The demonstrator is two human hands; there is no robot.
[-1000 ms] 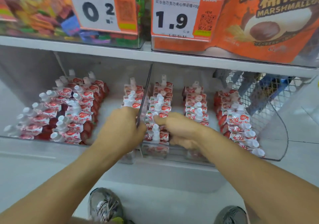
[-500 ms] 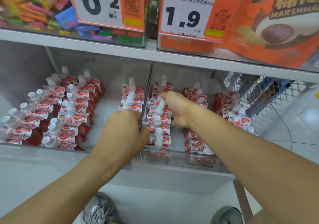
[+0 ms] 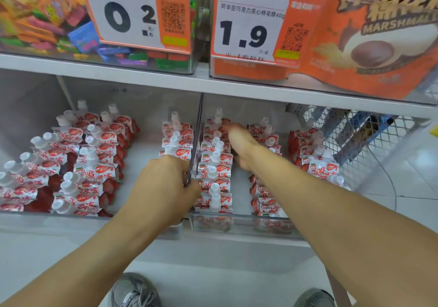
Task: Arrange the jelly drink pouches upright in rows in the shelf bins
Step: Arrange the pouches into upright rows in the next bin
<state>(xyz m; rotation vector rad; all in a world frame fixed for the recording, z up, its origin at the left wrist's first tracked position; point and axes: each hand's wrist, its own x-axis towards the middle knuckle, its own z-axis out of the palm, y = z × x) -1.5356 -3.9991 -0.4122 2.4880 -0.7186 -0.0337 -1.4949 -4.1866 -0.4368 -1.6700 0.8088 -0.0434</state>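
Two clear bins sit side by side on the lower shelf (image 3: 213, 247), split by a thin dark divider (image 3: 198, 138) that runs from 6 toward 12 o'clock. The left hand (image 3: 161, 188) is clenched around the divider's near end, its fingers wrapped over the edge. The right hand (image 3: 237, 141) reaches deep into the right bin (image 3: 237, 223), resting on the pouches (image 3: 214, 171) at the far end of the row just right of the divider; its fingers are curled down among the caps, and I cannot tell whether they pinch one. The right bin holds three rows running front to back, spouts up, white caps toward 12 o'clock, with bare floor between the rows. The left bin (image 3: 47, 219) holds two crowded rows at 9 o'clock, those pouches leaning with caps tipped toward 10 o'clock, plus a short upright row of about four beside the divider; a wide open strip lies between them. Exact counts are unclear where pouches overlap. A wire basket (image 3: 350, 141) stands at 3 o'clock. Above, two price tags read 0.2 (image 3: 128, 15) and 1.9 (image 3: 246, 34). Two shoes (image 3: 135, 290) show at 6 o'clock.
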